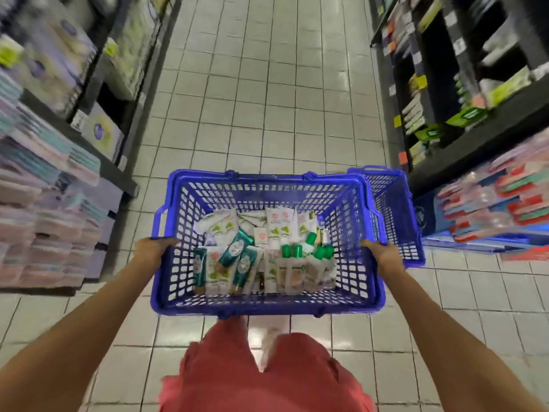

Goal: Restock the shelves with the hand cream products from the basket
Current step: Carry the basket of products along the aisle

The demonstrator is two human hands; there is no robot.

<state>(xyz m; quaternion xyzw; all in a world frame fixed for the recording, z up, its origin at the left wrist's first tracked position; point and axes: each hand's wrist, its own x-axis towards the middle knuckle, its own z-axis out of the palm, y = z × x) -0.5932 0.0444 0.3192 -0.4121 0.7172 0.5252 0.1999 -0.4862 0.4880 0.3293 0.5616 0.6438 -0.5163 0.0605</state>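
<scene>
While both bare arms reach forward above the pale tiled floor [267, 84] of a shop aisle, a blue perforated plastic basket [267, 178] hangs between them. The left grip [154, 248] is closed over the rim at the basket's near left corner, fingers curled onto the edge. The right grip [383, 254] clasps the near right corner in the same way. The hand cream products [267, 254] lie jumbled on the basket's bottom: white tubes with green leaf prints, a few teal tubes, and small pale bottles with green caps. A second blue plastic basket [395, 209] shows just beside the held one on its right, partly hidden by it. Dark shelving on the left [59, 84] and dark shelving on the right [460, 84] carry stacked packets too blurred to read. Red clothing [261, 376] fills the lower middle.
</scene>
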